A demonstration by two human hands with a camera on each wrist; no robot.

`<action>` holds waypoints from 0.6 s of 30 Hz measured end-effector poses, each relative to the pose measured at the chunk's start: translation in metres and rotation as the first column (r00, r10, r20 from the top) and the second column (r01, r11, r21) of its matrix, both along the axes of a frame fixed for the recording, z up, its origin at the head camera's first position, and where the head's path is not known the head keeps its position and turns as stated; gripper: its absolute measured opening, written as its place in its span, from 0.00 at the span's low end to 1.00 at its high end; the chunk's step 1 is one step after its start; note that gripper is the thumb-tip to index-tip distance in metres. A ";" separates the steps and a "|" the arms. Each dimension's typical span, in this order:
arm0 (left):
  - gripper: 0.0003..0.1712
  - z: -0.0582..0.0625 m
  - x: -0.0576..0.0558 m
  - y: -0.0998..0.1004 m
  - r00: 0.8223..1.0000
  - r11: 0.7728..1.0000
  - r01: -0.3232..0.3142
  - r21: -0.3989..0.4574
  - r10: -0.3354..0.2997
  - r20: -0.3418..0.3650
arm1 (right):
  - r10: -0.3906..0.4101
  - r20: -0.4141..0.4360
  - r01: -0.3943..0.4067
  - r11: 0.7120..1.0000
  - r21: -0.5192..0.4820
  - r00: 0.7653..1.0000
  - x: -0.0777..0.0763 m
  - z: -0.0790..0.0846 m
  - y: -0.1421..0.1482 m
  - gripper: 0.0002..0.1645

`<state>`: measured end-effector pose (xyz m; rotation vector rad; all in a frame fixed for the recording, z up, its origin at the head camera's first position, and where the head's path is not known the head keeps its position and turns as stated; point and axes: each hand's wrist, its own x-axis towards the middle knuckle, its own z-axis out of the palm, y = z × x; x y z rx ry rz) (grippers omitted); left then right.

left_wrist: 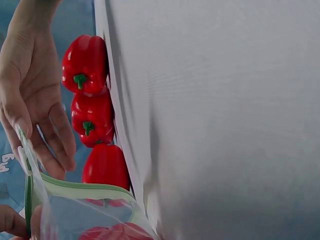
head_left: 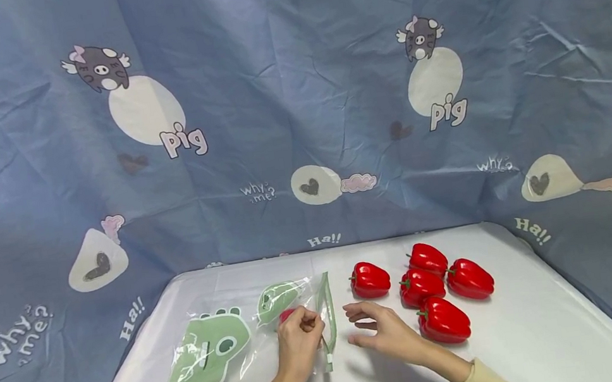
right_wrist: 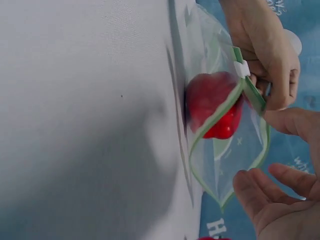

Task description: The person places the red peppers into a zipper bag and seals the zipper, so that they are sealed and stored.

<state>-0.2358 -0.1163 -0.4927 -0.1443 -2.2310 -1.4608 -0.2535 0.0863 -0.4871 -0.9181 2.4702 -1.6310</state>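
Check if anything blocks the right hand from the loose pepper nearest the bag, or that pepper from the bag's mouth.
Nothing visible lies between the right hand and that loose pepper. From there to the open mouth of the bag, only the hand's own fingertips intrude; the left hand pinches the bag at one side.

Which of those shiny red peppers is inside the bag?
The pepper partly hidden behind the left hand in the head view: it lies inside the clear, green-edged bag, while the other five peppers lie outside on the white table.
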 end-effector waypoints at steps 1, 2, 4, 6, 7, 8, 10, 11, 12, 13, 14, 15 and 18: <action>0.09 0.000 0.000 0.000 1.000 1.000 0.001 -0.006 -0.001 -0.001 | -0.003 0.002 0.003 1.000 0.004 1.000 0.001 0.001 0.003 0.32; 0.09 0.000 0.000 0.000 1.000 1.000 0.002 -0.009 -0.002 -0.001 | -0.006 -0.002 0.006 1.000 0.010 1.000 -0.001 -0.002 0.007 0.33; 0.09 0.000 0.000 0.000 1.000 1.000 -0.004 -0.012 0.004 -0.001 | -0.015 -0.017 0.015 1.000 0.021 1.000 -0.003 -0.005 0.015 0.34; 0.09 0.001 0.000 0.000 1.000 1.000 -0.012 -0.018 0.012 -0.004 | -0.019 -0.022 0.019 1.000 0.017 1.000 -0.001 -0.003 0.023 0.34; 0.09 0.001 0.000 0.000 1.000 1.000 -0.016 -0.021 0.016 -0.006 | -0.021 -0.022 0.021 1.000 0.017 1.000 0.000 -0.002 0.027 0.35; 0.09 0.001 0.000 0.000 1.000 1.000 -0.018 -0.023 0.018 -0.008 | -0.022 -0.020 0.022 1.000 0.019 1.000 0.001 0.000 0.031 0.35; 0.09 0.001 0.000 0.000 1.000 0.999 -0.019 -0.026 0.019 -0.010 | -0.017 -0.004 0.017 1.000 0.016 1.000 0.002 0.002 0.039 0.35; 0.09 0.002 0.000 0.000 1.000 0.999 -0.020 -0.029 0.019 -0.009 | -0.017 0.009 0.017 1.000 0.013 1.000 0.003 0.003 0.043 0.35; 0.09 0.002 0.000 0.000 1.000 0.999 -0.019 -0.030 0.019 -0.008 | -0.015 0.015 0.014 1.000 0.012 1.000 0.003 0.004 0.046 0.36; 0.09 0.001 0.000 0.000 1.000 0.999 -0.020 -0.032 0.020 -0.007 | -0.013 0.017 0.013 1.000 0.013 1.000 0.003 0.004 0.050 0.36; 0.09 0.001 0.000 0.000 1.000 0.999 -0.021 -0.033 0.021 -0.007 | -0.012 0.016 0.012 1.000 0.013 1.000 0.003 0.005 0.054 0.36; 0.09 0.001 0.000 0.000 1.000 0.999 -0.023 -0.034 0.023 -0.005 | -0.012 0.012 0.012 1.000 0.014 1.000 0.004 0.005 0.057 0.36; 0.08 0.001 0.000 0.000 1.000 0.999 -0.023 -0.030 0.023 0.000 | -0.035 -0.022 0.036 0.998 0.048 0.999 0.005 0.006 0.069 0.38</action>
